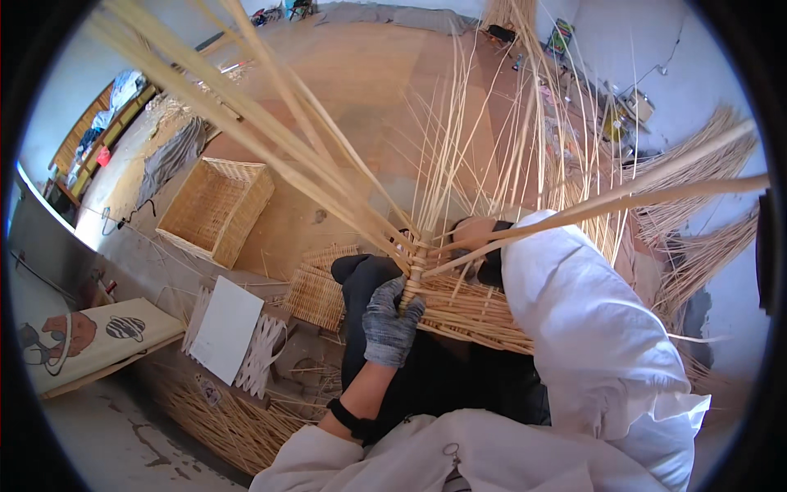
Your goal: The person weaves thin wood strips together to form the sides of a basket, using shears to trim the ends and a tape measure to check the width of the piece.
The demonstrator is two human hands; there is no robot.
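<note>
A partly woven wicker piece (479, 312) lies across my lap, with long pale rods fanning up and outward from its left edge. My left hand (392, 324), in a grey knitted glove, is closed around the bound corner of the weave, where several rods meet. My right arm, in a white sleeve, reaches forward over the right side of the piece. Beyond the sleeve my right hand (474, 234) shows only in part behind the rods, near the bound corner. Its fingers are hidden, so their grip cannot be made out.
A rectangular wicker basket (217, 209) stands on the floor at left, near a smaller woven panel (316, 295). A white board (225, 328) rests on a strapped stool. A printed cushion (98, 340) is at far left. Bundles of rods (697, 189) lean against the right wall.
</note>
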